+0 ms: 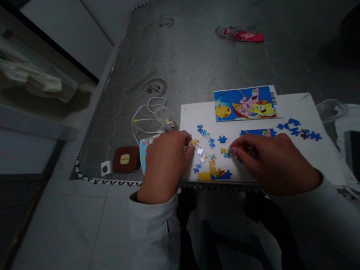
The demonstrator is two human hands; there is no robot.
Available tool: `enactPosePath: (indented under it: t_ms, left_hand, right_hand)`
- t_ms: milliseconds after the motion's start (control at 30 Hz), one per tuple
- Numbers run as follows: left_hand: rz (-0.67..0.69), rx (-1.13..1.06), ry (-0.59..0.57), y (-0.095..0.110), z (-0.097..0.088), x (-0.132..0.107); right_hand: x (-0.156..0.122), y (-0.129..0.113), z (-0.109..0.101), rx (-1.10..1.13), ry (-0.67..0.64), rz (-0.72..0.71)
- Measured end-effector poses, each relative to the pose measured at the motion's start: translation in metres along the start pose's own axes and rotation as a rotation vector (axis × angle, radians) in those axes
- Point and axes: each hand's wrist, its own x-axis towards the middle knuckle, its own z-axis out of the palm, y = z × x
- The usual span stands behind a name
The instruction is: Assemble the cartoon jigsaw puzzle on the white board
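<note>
Grey hexagon-patterned matting (193, 63) covers the tabletop, and a white board (299, 111) lies on it near the edge closest to the person. A picture card (245, 103) showing SpongeBob and Patrick in a boat sits at the board's far edge, slightly overhanging it. Jigsaw pieces (212, 143) lie scattered across the board, mostly blue with some yellow. A partly joined section (214, 173) of yellow and blue sits near the front edge, just beside the left hand (165, 165), and another joined strip (257, 133) lies in front of the card, just past the right hand (274, 163). More blue pieces (298, 130), with a few dark red ones among them, gather toward the right end of the board. The left hand rests on the board's left edge, its fingers loosely curled and released, with the fingertips just beside a small yellow piece (194, 141). The right hand is bent over the middle of the board with its fingertips pinched together low over the pieces; whether they grip one, I cannot tell. Beyond the board lie a white cable (143, 119), a brown pad (125, 160) and a red tube (240, 34).
</note>
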Motion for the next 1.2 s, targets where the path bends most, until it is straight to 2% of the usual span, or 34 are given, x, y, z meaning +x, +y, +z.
enactPosePath:
  t_ms: [300,400,567,733,900,1067,1200]
  left_hand:
    - [0.011,0.003,0.005,-0.001,-0.001,0.0]
    - [0.06,-0.04,0.019,0.0,0.0,-0.001]
    - [0.173,-0.069,-0.058,0.004,0.003,0.001]
    - [0.135,-0.062,-0.102,0.003,0.001,0.003]
    - [0.097,-0.034,-0.084,0.002,-0.001,0.001]
    - [0.14,-0.02,-0.051,0.007,0.0,0.002]
    - [0.168,-0.015,-0.067,0.009,0.003,0.003]
  right_hand:
    - [0.0,-0.001,-0.001,-0.005,-0.019,0.016]
    - [-0.001,0.0,-0.001,-0.013,-0.014,0.021]
    - [-0.002,0.0,-0.001,-0.029,-0.001,0.005]
    - [-0.001,0.001,-0.001,-0.031,0.0,0.009]
    - [-0.001,0.0,-0.001,-0.052,-0.01,0.013]
    - [-0.001,0.001,-0.002,-0.054,-0.03,0.018]
    - [-0.001,0.004,-0.003,-0.07,-0.015,0.015]
